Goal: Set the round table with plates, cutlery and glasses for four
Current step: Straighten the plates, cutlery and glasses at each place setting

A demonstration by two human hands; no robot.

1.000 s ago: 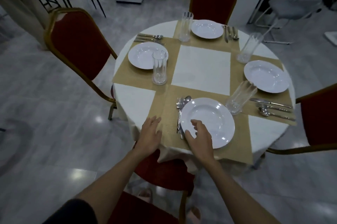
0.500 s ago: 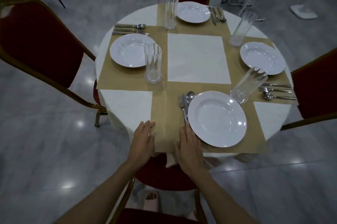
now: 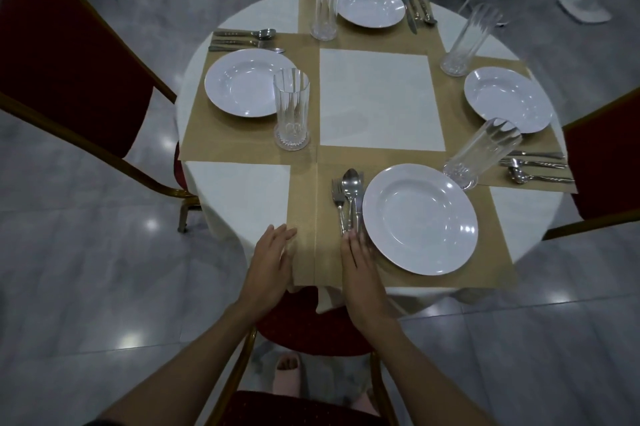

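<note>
Both hands are laid flat and open at the near table (image 3: 239,190) edge: left hand (image 3: 272,261) on the placemat (image 3: 304,204), right hand (image 3: 360,269) touching the cutlery (image 3: 348,200) beside the near plate (image 3: 420,219).

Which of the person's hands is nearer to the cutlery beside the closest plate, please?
The right hand: its fingertips reach the handles of the cutlery. The left hand rests on the placemat, further to the left.

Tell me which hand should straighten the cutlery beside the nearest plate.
Right. The right hand has its fingers at the handles of the cutlery, just left of the plate. The left hand rests farther left, at the placemat edge, apart from the cutlery.
</note>
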